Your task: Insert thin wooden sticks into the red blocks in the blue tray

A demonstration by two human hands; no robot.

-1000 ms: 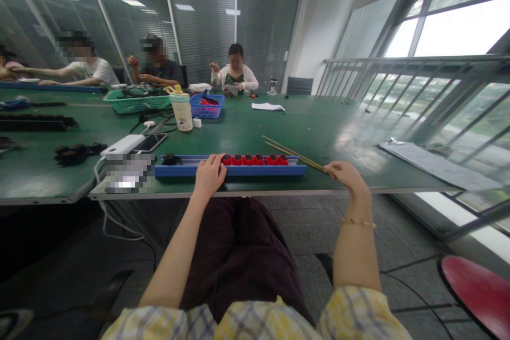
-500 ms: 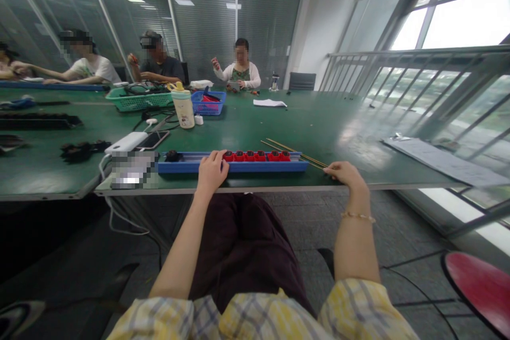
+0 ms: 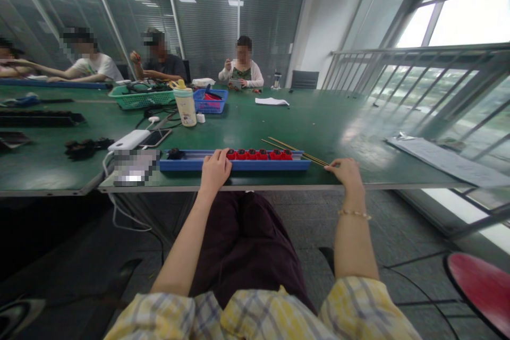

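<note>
A long blue channel (image 3: 271,166) lies along the near edge of the green table. Several red blocks with dark tops (image 3: 252,154) stand in a row inside it, and a small black piece (image 3: 174,154) sits in its left end. My left hand (image 3: 215,170) is wrapped over the channel's near wall, its fingertips reaching inside beside the leftmost red block. Off the channel's right end, my right hand (image 3: 346,171) pinches the near end of thin brass-coloured rods (image 3: 316,159). The rods slant away to the left, passing behind the channel; how many are in the pinch I cannot tell.
To the left are a white power bank (image 3: 129,141), phone (image 3: 156,138), cables and black parts (image 3: 87,147). Farther back stand a cup (image 3: 185,107), green basket (image 3: 143,98) and blue basket (image 3: 210,106). A clipboard (image 3: 430,156) lies right. Several people sit across the table.
My hands and the channel look almost unmoved; the view has shifted slightly. Across the table, one person's raised hand has come down and inward.
</note>
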